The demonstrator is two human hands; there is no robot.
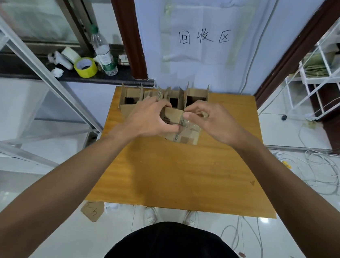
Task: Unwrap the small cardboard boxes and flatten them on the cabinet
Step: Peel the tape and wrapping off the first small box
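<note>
We're mid-unwrap: our left hand [149,119] grips the small brown cardboard box [189,135] at the far end of the yellow wooden cabinet top [181,172], our right hand [210,120] pinches its clear tape strip [187,123], and the opened brown boxes [197,98] behind stand unflattened.

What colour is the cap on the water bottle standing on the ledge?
Green. The bottle cap shows in the head view, at upper left.

You had a yellow tape roll [86,67] beside a clear plastic bottle with a green cap [103,52] on the dark window ledge [111,79] at your left; white cables [325,167] lay tangled on the floor at your right.
</note>
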